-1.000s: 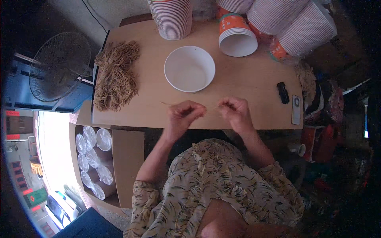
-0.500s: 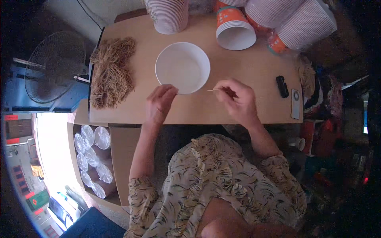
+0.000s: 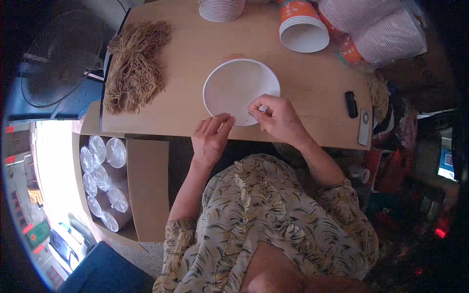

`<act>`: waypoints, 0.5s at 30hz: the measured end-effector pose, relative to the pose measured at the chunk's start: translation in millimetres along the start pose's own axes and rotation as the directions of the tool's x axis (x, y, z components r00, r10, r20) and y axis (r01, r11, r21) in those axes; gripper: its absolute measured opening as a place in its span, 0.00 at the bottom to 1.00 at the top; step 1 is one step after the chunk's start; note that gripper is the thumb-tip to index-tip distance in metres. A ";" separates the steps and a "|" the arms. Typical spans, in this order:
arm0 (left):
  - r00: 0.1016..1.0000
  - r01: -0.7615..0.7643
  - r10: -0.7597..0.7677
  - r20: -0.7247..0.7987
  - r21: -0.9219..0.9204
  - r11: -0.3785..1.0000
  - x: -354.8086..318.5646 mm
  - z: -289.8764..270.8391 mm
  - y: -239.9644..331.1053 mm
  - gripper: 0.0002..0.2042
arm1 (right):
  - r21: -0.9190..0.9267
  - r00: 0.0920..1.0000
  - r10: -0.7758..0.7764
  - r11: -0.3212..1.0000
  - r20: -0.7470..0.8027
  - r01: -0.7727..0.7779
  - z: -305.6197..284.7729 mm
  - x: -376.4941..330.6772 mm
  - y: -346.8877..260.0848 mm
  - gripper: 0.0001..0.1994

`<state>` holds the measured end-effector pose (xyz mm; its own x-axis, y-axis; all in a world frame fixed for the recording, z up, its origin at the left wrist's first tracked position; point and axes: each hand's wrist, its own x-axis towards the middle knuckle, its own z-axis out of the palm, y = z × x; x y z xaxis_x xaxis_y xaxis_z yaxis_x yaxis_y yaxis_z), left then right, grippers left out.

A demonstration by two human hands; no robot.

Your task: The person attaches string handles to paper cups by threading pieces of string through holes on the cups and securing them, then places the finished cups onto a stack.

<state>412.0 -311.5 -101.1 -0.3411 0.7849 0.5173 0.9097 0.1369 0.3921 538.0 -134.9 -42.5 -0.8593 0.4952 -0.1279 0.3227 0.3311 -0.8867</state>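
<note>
Lying just ahead, the white bowl is pinched at its near-left rim by the left hand, its near-right rim overhung by the right hand, fingertips together, contents indiscernible.

Both forearms slant inward to the frame's centre: the left hand, lower, bends its fingers toward the upper right; the right hand, higher, curls, thumb close to index finger.
</note>
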 end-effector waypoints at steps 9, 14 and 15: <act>1.000 0.008 -0.009 -0.004 -0.035 0.999 -2.2 2.4 3.5 0.14 | -0.073 0.999 -0.003 0.997 0.052 0.006 7.0 -0.5 7.0 0.04; 1.000 -0.016 0.015 -0.008 -0.035 0.999 -1.0 4.0 2.6 0.13 | -0.105 0.999 -0.022 0.994 0.043 0.027 6.6 -1.0 16.2 0.04; 1.000 -0.014 0.014 -0.009 -0.034 0.999 -1.3 4.1 2.5 0.13 | -0.105 0.999 -0.023 0.994 0.045 0.027 6.3 -0.8 16.1 0.04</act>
<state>415.8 -309.7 -103.9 -0.3302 0.7814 0.5295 0.9060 0.1049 0.4102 541.4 -134.9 -59.5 -0.8834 0.4511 -0.1272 0.3388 0.4269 -0.8384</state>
